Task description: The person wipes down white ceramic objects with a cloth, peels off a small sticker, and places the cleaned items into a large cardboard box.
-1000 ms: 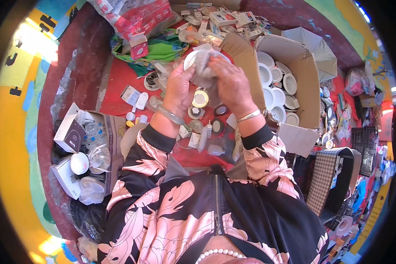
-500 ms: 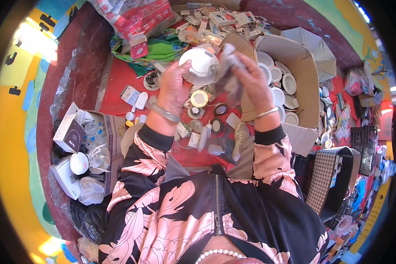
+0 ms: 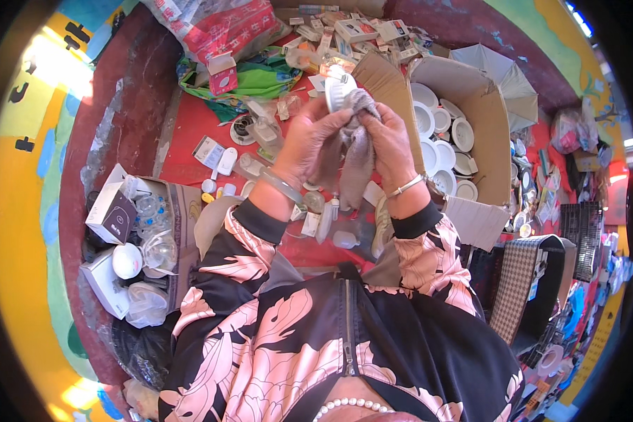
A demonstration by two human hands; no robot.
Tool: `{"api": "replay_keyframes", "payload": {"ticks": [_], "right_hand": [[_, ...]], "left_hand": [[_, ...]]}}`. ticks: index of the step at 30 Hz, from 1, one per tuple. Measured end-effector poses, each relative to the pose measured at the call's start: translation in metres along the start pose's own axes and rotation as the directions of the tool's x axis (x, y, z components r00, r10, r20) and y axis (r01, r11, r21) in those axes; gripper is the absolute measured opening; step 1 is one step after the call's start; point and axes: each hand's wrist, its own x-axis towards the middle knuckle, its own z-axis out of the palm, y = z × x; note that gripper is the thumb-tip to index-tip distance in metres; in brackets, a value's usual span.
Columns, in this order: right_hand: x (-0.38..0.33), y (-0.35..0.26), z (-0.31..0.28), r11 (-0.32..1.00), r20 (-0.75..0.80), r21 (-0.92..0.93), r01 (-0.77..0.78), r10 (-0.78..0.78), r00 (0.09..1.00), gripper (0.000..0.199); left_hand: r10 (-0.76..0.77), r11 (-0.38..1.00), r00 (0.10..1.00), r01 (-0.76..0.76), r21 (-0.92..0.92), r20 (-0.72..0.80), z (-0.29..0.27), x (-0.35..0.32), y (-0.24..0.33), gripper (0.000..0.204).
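The left hand (image 3: 304, 141) grips a tilted white round fixture (image 3: 338, 88); the right hand (image 3: 390, 143) pinches grey cloth (image 3: 359, 158) against it, a cardboard box (image 3: 496, 130) rightward.

At the far-left corner of the red sheet (image 3: 190, 125) slumps a red-and-white plastic sack (image 3: 225, 29), with a green patterned cloth (image 3: 264, 72) and a small pink carton (image 3: 222, 76) just in front of it; along the far edge small packaged boxes (image 3: 355, 29) lie heaped; to their right a silver umbrella (image 3: 491, 65) is spread. By the left edge a brown cardboard box (image 3: 184, 228) holds clear plastic pieces (image 3: 158, 250); a black plastic bag (image 3: 142, 353) lies on its near side; toward the right edge, a houndstooth-patterned case (image 3: 517, 285) stands near a black mesh basket (image 3: 584, 231).
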Motion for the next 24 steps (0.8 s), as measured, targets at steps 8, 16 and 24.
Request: {"api": "replay_keyframes", "payload": {"ticks": [8,16,24], "right_hand": [[-0.001,0.004,-0.004,0.894,0.091,-0.446,0.03,0.012,0.996,0.019],[-0.009,-0.002,0.0,0.218,0.373,-0.87,0.443,-0.298,0.879,0.019],[-0.007,0.009,0.001,0.246,0.443,-0.825,0.509,-0.279,0.852,0.018]], "left_hand": [[0.043,0.999,0.989,-0.044,0.001,-0.142,-0.015,0.006,-0.008,0.035],[0.073,0.996,0.973,-0.06,0.064,-0.219,-0.021,0.006,-0.003,0.04],[0.034,0.977,0.978,-0.076,-0.198,-0.207,-0.018,0.011,0.019,0.045]]}}
